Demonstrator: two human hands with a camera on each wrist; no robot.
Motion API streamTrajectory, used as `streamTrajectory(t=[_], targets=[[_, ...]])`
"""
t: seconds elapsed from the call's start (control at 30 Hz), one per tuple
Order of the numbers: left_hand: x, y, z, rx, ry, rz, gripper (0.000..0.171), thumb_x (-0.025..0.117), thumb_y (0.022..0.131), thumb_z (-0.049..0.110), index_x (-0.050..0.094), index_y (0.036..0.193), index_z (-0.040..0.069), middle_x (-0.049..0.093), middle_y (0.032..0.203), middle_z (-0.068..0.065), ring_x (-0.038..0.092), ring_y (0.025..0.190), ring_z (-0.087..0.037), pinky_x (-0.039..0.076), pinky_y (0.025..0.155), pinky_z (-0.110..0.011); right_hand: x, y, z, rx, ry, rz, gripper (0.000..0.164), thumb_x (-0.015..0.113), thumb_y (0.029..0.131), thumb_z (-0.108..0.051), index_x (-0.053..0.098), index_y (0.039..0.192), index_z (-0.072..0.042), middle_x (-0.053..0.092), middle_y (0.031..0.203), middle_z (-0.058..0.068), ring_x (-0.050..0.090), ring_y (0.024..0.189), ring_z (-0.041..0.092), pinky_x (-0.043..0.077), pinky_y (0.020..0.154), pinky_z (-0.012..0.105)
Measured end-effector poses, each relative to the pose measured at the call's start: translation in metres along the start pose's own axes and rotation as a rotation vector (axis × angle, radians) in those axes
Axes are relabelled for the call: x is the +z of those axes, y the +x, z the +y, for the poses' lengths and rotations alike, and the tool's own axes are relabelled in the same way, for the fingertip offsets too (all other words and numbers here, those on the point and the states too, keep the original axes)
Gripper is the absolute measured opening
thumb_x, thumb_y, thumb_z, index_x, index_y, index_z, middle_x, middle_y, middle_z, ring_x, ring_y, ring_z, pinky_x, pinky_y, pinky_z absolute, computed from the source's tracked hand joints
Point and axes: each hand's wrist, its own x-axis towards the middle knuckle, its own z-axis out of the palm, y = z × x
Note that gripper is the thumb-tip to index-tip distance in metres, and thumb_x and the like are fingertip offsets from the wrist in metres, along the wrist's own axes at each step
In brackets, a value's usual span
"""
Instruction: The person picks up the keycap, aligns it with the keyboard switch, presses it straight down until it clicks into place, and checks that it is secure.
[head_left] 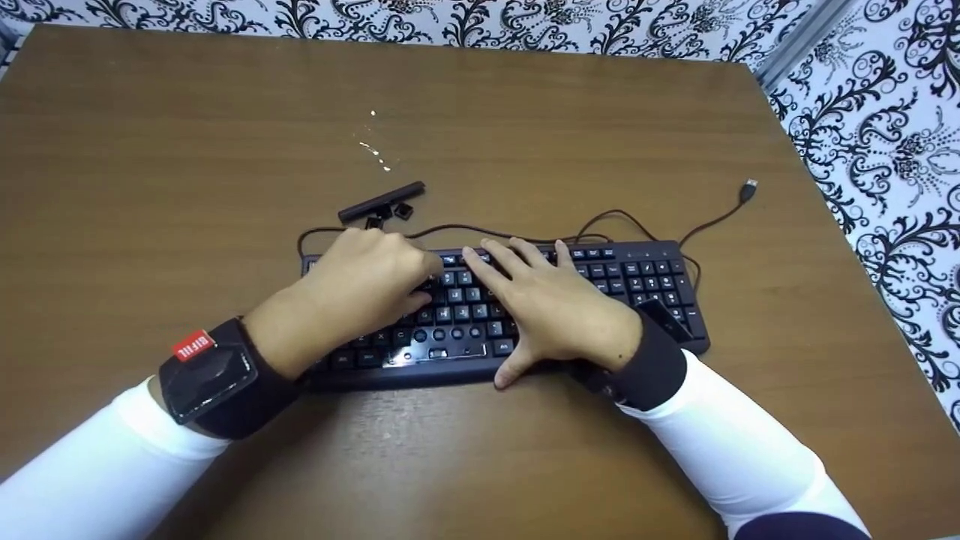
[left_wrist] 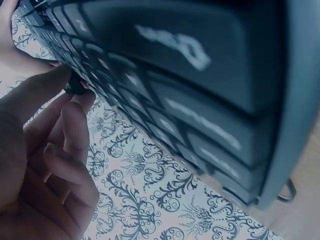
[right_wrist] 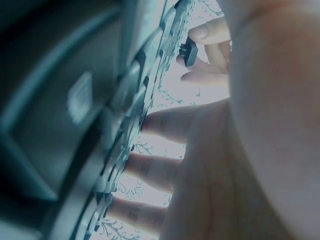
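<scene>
A black keyboard (head_left: 405,379) lies on the table; along its lower rows several keycaps are off, exposing round posts and a shiny strip. Over its left part, my left hand (head_left: 356,277) pinches a small black keycap (right_wrist: 189,52) between thumb and fingertips, just off the keys in the right wrist view. The left wrist view shows the same keycap (left_wrist: 75,85), partly covered by the fingers. My right hand (head_left: 562,307) rests spread on the middle of the keyboard, fingers straight over the upper rows, thumb at the front edge.
Behind the keyboard lie a loose space bar keycap (head_left: 384,201) and a few small keycaps (head_left: 403,211). The cable (head_left: 480,227) runs along the back edge to a USB plug (head_left: 748,191) at the right. Small white crumbs (head_left: 373,151) lie farther back on the brown table (head_left: 187,150).
</scene>
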Motion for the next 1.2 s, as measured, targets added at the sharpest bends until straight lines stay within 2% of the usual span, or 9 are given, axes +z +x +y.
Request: streamTrajectory(t=[0.27,0.47,0.6,0.77,1.03,1.2], targets=[[0.002,0.000,0.016,0.001,-0.039,0.034,0.007,0.079,0.082,0.017,0.074,0.083,0.013,0.074,0.077,-0.002,0.068,0.066,-0.025,0.057,0.058,-0.046,0.000,0.000,0.000,-0.006,-0.009,0.012,0.147,0.081,0.050,-0.078,0.010,0.162,-0.017,0.019,0.167,0.011,0.023,0.151,0.038,0.022,0.109,0.079],[0.006,0.003,0.032,0.045,-0.071,0.056,0.005,0.075,0.079,0.011,0.070,0.078,0.012,0.071,0.076,-0.001,0.066,0.061,-0.024,0.056,0.054,-0.044,0.000,-0.001,0.000,-0.011,0.006,0.020,0.146,0.082,0.050,-0.077,0.011,0.162,-0.016,0.020,0.167,0.011,0.023,0.151,0.037,0.023,0.108,0.080],[0.011,0.003,0.043,0.054,-0.049,0.043,0.006,0.075,0.078,0.010,0.069,0.077,0.010,0.070,0.076,-0.002,0.067,0.062,-0.025,0.057,0.055,-0.043,0.000,0.000,0.000,-0.012,0.012,0.018,0.146,0.083,0.050,-0.076,0.012,0.162,-0.016,0.020,0.167,0.011,0.023,0.151,0.036,0.023,0.108,0.080],[0.017,0.005,0.052,0.005,-0.043,0.021,0.004,0.075,0.082,0.013,0.072,0.082,0.010,0.074,0.082,-0.006,0.070,0.068,-0.030,0.058,0.057,-0.046,-0.001,0.000,0.000,-0.011,0.010,0.013,0.146,0.083,0.050,-0.076,0.011,0.162,-0.016,0.020,0.167,0.011,0.023,0.151,0.037,0.023,0.108,0.080],[0.024,0.005,0.062,-0.019,0.015,0.109,0.004,0.071,0.085,0.011,0.074,0.086,0.008,0.075,0.083,-0.007,0.070,0.066,-0.029,0.059,0.054,-0.046,-0.001,0.001,0.000,-0.010,0.002,0.011,0.147,0.083,0.050,-0.077,0.010,0.162,-0.017,0.020,0.167,0.011,0.023,0.151,0.037,0.023,0.109,0.079],[0.029,0.005,0.067,-0.013,0.065,0.115,0.013,0.075,0.083,0.018,0.075,0.091,0.008,0.076,0.090,-0.008,0.071,0.069,-0.029,0.059,0.054,-0.044,0.000,0.001,0.001,-0.011,0.003,0.019,0.147,0.083,0.050,-0.077,0.011,0.162,-0.016,0.021,0.167,0.011,0.023,0.151,0.037,0.024,0.108,0.079]])
